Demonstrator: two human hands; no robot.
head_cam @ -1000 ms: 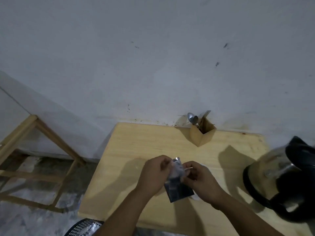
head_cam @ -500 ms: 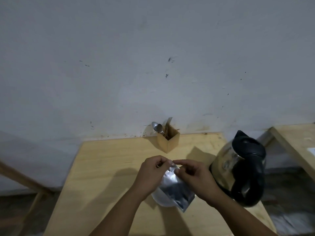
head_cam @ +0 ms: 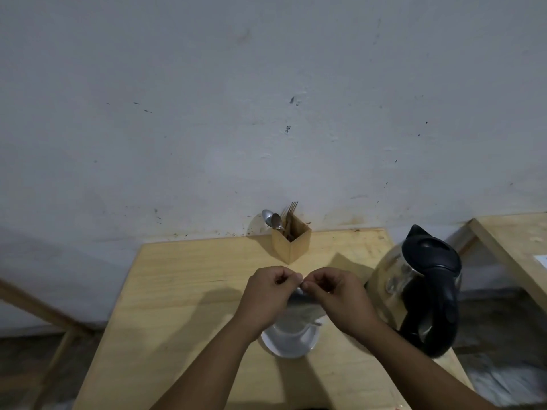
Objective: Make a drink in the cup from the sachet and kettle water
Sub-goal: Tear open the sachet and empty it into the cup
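1. The top edge of the silver sachet is pinched between thumb and fingers of the left hand and of the right hand, their fingertips nearly touching.
2. The sachet is held in the air directly above the white cup, which is seated on a white saucer.
3. The saucer is set on the wooden table, near its front edge.
4. The kettle, glass-bodied with a black lid and handle, is stood just to the right of the right hand.
5. A wooden cutlery holder with 2 spoons and forks is placed against the wall.
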